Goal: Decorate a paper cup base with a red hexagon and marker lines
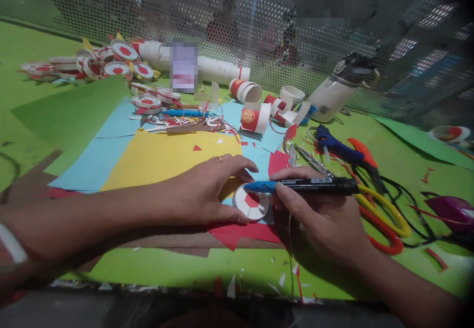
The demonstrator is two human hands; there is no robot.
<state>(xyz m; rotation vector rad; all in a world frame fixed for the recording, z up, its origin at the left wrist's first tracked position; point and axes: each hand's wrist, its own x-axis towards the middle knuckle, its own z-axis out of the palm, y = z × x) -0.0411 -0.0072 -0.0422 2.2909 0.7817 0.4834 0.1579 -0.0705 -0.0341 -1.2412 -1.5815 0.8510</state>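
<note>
A white paper disc [241,208] with a red shape at its centre and dark lines running out to the rim lies on the coloured sheets. My left hand [217,185] grips it from the left, thumb at the near edge and fingers curled around the far side. In my right hand [314,214] is a black permanent marker [320,186], held nearly level, its blue front end over the disc's upper edge. Whether the tip touches the disc cannot be made out. Beneath both is a yellow paper sheet [174,155] over light blue paper [89,155].
Finished-looking discs [118,69] are heaped at the back left. Cut paper cups [255,118], a long cup stack [222,69] and a bottle [336,89] stand behind. To the right lie a blue glue gun [335,145], yellow-and-red-handled scissors [385,214] and cords. A perforated metal screen [148,2] borders the table.
</note>
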